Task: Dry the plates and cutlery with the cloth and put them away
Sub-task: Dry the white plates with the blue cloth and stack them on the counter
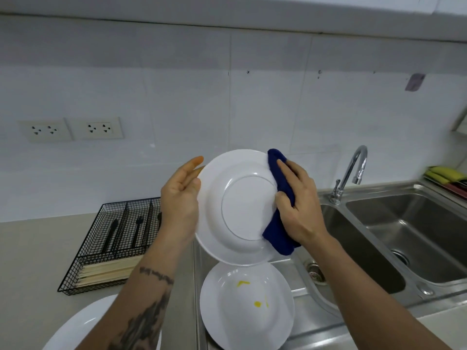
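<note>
I hold a white plate [237, 210] upright in front of me, its underside facing me. My left hand [180, 198] grips its left rim. My right hand [298, 205] presses a dark blue cloth [279, 198] against the plate's right side. Below it, a second white plate [246, 306] with yellow specks lies on the steel draining board. A third white plate [75, 329] sits at the bottom left on the counter, partly hidden by my left forearm. Black cutlery [137, 231] lies in a black wire tray [88, 263] on the counter to the left.
A double steel sink [404, 236] with a curved tap [351, 173] fills the right side. Light wooden sticks [108, 271] lie in the wire tray's front compartment. Two wall sockets [70, 130] sit on the white tiled wall. Yellow and red items [444, 178] rest at the far right.
</note>
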The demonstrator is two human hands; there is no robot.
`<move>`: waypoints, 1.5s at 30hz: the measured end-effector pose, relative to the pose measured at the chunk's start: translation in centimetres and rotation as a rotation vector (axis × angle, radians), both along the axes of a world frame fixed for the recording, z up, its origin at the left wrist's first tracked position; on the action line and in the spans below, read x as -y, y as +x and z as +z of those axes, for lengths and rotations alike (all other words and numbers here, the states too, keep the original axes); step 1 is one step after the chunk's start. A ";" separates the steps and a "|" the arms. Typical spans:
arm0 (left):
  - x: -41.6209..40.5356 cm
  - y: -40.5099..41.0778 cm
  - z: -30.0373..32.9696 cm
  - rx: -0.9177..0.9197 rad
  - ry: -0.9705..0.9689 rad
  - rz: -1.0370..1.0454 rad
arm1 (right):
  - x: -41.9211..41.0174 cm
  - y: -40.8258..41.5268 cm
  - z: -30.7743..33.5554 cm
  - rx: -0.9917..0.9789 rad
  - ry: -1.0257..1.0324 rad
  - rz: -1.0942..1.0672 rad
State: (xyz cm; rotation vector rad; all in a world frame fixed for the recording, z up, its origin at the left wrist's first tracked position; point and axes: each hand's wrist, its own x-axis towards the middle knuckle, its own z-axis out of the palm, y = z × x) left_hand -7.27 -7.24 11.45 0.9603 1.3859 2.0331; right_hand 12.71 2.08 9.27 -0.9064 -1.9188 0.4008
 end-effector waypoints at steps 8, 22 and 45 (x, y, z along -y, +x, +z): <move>-1.3 2.9 -0.9 0.422 0.020 0.152 | 5.3 -1.7 -5.2 0.040 0.188 -0.111; -0.1 4.2 -1.1 0.211 -0.038 -0.044 | 1.3 -3.8 0.4 0.357 0.384 0.266; 0.9 2.1 -1.4 0.408 0.008 0.007 | 2.7 -1.6 -5.7 -0.218 -0.204 -0.042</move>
